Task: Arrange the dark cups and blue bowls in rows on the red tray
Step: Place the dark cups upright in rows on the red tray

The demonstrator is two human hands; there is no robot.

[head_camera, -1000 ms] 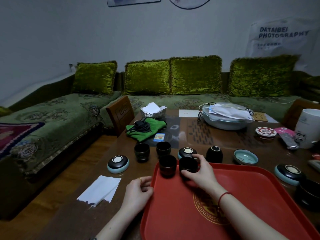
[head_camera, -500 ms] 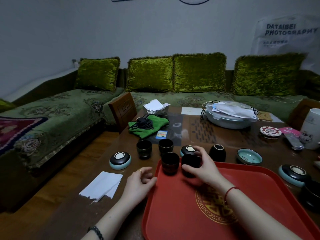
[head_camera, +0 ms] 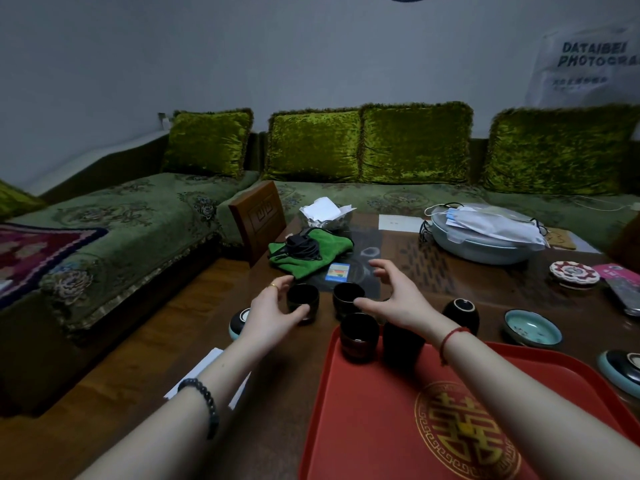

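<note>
Left hand curves round dark cup, 11 o'clock of red tray; grip unclear. Right hand spread open. Cup likely glazed, slick, brittle: pinch sidewalls.

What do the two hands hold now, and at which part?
The right hand holds nothing; its fingers spread above the right dark round cup. The left hand curves round the side of the left dark round cup; whether it grips cannot be told.

"DATAIBEI PHOTOGRA…" on white sheet; gold 囍, probably, on red tray.
</note>
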